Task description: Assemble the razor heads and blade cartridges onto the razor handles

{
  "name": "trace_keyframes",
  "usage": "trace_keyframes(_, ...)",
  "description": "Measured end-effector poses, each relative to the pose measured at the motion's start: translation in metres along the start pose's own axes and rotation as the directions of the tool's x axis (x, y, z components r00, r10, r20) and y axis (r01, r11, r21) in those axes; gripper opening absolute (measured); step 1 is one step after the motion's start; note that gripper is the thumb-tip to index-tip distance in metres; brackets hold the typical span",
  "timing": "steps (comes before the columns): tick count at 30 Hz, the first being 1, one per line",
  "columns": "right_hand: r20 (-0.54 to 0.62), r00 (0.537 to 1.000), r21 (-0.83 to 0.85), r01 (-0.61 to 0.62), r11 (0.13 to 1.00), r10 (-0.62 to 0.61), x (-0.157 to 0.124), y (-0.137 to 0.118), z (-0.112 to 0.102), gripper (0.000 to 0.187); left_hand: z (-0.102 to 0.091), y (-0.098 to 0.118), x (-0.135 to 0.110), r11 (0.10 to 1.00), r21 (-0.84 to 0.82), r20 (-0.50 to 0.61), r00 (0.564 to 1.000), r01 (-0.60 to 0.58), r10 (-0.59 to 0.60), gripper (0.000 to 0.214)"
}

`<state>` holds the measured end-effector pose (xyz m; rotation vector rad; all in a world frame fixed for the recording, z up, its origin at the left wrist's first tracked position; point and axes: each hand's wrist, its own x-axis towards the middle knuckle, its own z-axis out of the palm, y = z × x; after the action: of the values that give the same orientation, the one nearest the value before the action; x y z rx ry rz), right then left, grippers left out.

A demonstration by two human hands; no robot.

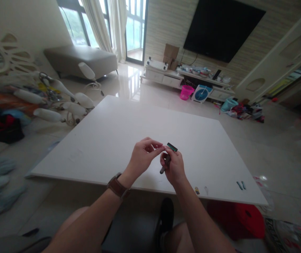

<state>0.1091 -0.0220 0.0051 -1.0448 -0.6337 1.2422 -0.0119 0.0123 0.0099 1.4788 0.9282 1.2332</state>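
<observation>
Seen from above, seated at a white tabletop (108, 140) in a living room. Far back on the floor, a pink basket (186, 92) and a teal basket (229, 104); contents too small to make out. Closer, just past the tabletop's near right corner, a red tub (245, 218) on the floor, inside hidden from view.

Held above the tabletop's near middle, both hands together. Right hand (173, 167) closed around a small razor (169, 156), dark handle poking out below the fist, green-edged head sticking up above the fingers. Left hand (143, 155), brown watch (117, 186) on the wrist, thumb and forefinger pinched at the razor's head, touching the right hand. Razor wholly between the two hands, clear of the tabletop.

Near the front edge, two small teal pieces (241, 185) and two tiny bits (201, 190), well apart from the hands.
</observation>
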Motion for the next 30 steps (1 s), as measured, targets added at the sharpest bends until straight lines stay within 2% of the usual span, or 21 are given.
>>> trace_keyframes(7, 0.025, 0.999, -0.036, 0.021, 0.999, -0.021, -0.004, 0.006, -0.006, 0.026, 0.0, 0.009, -0.002, 0.999, -0.027, 0.017, 0.999, 0.031, -0.03, 0.018)
trace_keyframes(16, 0.053, 0.998, 0.07, -0.027, 0.997, 0.023, -0.011, -0.001, 0.001, 0.024, -0.018, 0.006, -0.009, 0.967, -0.175, -0.123, 0.97, 0.187, -0.21, 0.031)
trace_keyframes(30, 0.018, 0.999, 0.052, -0.027, 0.998, 0.026, -0.004, -0.005, -0.003, 0.02, -0.007, 0.006, 0.001, 0.929, -0.312, 0.003, 0.978, 0.199, -0.208, 0.021)
